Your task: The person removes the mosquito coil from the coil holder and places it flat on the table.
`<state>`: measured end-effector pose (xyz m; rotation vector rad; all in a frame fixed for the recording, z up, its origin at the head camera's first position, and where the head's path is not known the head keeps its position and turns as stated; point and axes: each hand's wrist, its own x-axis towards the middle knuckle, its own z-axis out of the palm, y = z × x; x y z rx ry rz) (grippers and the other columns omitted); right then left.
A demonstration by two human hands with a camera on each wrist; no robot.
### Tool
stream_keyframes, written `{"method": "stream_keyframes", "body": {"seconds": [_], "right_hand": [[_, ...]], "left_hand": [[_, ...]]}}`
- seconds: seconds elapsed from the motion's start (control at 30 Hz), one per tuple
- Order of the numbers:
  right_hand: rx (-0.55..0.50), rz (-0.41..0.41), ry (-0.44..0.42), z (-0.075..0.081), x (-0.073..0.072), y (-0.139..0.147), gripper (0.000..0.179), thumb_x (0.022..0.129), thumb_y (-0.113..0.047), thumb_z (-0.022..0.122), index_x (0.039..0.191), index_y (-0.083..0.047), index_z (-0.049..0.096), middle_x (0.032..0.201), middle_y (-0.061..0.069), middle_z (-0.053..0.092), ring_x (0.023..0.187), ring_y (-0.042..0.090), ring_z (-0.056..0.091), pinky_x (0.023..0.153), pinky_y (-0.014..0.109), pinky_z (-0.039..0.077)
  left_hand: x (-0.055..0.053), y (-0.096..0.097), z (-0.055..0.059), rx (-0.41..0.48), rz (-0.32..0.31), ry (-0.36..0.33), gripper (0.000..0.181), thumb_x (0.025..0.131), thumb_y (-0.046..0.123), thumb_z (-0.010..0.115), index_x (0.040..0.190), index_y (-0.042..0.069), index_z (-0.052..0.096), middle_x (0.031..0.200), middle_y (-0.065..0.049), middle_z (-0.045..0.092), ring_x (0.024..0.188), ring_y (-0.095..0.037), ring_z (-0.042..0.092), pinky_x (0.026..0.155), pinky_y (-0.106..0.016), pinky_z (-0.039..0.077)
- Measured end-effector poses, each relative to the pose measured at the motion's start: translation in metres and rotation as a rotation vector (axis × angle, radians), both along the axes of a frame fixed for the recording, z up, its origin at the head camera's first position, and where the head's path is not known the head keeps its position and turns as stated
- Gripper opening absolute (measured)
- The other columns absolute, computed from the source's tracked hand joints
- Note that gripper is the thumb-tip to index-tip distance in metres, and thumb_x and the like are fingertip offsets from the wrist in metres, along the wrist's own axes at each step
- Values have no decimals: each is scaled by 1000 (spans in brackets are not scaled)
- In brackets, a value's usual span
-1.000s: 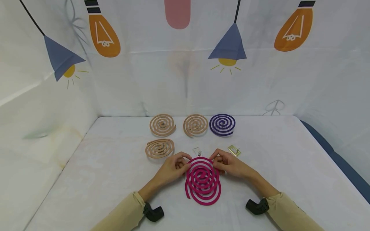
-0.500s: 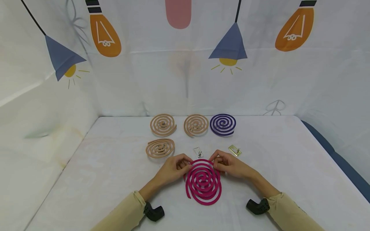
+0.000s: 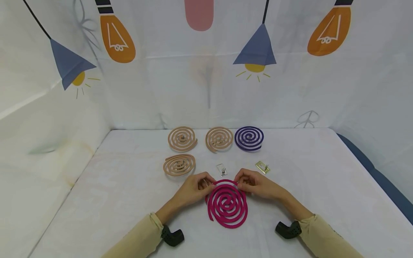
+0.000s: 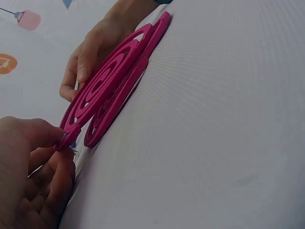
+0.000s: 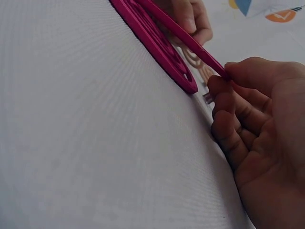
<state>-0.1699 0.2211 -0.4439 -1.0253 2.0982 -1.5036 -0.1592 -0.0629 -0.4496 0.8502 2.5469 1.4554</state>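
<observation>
On one white table [image 3: 106, 200], two hands, left hand [image 3: 193, 189] and right hand [image 3: 258, 184], both pinching with thumb and fingers the far rim of one upper pink spiral [image 3: 227, 200], tilted over one lower pink spiral [image 3: 233, 226] lying flat; farther back, three tan spirals [image 3: 182, 138] [image 3: 219, 138] [image 3: 179, 165], one purple spiral [image 3: 248, 136]; between, two small rectangular metallic pieces, one silver piece [image 3: 223, 172], one gold piece [image 3: 264, 168]

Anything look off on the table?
Only the upper pink coil looks askew: pinched by the left grip and right grip, its far edge is raised off the lower pink coil, so the two aren't flush. No spill or damage visible.
</observation>
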Motion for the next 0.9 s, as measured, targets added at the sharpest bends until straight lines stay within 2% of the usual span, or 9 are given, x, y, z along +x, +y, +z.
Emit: {"method": "stream_keyframes", "body": {"seconds": [0.37,0.63,0.9], "right_hand": [[1,-5,-25,0,1,-1,14,94,-5,54,108,-4,54,78,15,56,66,1,47,56,21,43],[30,-8,-47,1,1,-1,14,93,-8,58,107,-5,56,79,3,60,69,1,50,60,21,44],[20,33,-39,1,0,1,12,93,-8,57,105,-7,56,81,4,62,71,0,53,62,22,46]], "left_hand": [[2,0,1,-10,-14,-20,9,87,21,68,95,25,68,69,9,60,57,-2,53,53,-20,46],[1,0,1,-27,-28,-1,7,86,21,69,93,23,69,67,9,59,57,-1,52,53,-19,45],[0,0,-1,-63,-37,36,7,87,24,68,93,25,69,66,11,58,56,0,50,52,-18,44]]}}
